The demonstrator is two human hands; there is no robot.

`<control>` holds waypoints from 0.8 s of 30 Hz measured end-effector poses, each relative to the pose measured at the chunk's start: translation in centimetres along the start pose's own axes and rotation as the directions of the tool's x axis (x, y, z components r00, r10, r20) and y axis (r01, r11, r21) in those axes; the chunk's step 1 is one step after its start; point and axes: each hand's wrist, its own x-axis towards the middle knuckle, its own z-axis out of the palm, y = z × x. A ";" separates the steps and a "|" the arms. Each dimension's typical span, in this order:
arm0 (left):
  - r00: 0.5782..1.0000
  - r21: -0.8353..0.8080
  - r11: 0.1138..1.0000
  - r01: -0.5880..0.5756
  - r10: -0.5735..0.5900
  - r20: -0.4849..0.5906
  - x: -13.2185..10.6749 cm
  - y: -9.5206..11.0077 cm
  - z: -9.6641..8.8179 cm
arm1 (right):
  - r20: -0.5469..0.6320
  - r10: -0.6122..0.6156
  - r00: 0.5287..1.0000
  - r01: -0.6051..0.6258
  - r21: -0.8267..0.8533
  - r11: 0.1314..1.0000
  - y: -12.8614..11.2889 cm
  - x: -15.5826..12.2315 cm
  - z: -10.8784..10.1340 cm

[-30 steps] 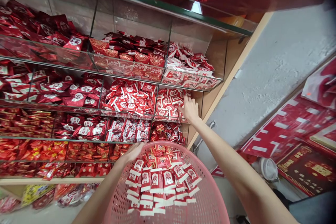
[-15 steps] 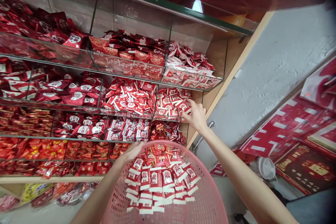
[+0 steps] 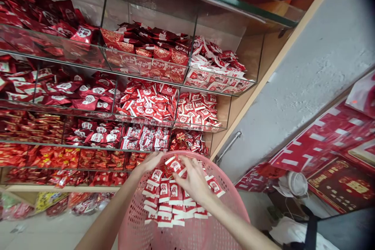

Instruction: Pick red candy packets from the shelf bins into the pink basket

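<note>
A pink plastic basket [image 3: 234, 195] with a perforated wall is in front of me, tilted so its inside shows. Overlapping red and white candy packets [image 3: 175, 195] cover much of its bottom. My left hand [image 3: 148, 164] grips the far left rim, its fingers partly hidden. Over the basket's far side, my right hand [image 3: 195, 179] is closed, with a small red and white wrapped candy [image 3: 175, 165] between thumb and fingers. Similar packets fill the compartment [image 3: 199, 111] on the shelf just beyond.
Glass-divided shelves [image 3: 146, 72] with several compartments of red packets rise ahead. A wooden side panel [image 3: 249, 101] ends them beside a grey wall [image 3: 310, 47]. Red decorations [image 3: 313, 140] and a white fan-like object [image 3: 297, 183] are at right. Plastic bags [image 3: 84, 203] lie under the shelves.
My right hand has moved from the shelf compartment down into the basket, now with a wrapped candy. My left hand stays on the rim. The view has shifted slightly.
</note>
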 end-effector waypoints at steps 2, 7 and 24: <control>1.000 0.033 0.999 -0.004 0.004 -0.019 0.1 -0.1 0.0 | 0.067 -0.022 0.998 0.026 -0.067 0.997 -0.3 -1.2 1.6; 0.999 0.063 0.998 0.008 -0.006 -0.042 0.1 -0.3 -0.1 | 0.148 -0.014 0.989 0.043 -0.198 0.979 -0.8 -3.0 3.5; 0.999 0.138 0.990 -0.035 0.035 -0.002 0.1 0.0 -0.2 | 0.195 -0.035 0.980 0.121 -0.448 0.886 -2.7 -1.6 7.1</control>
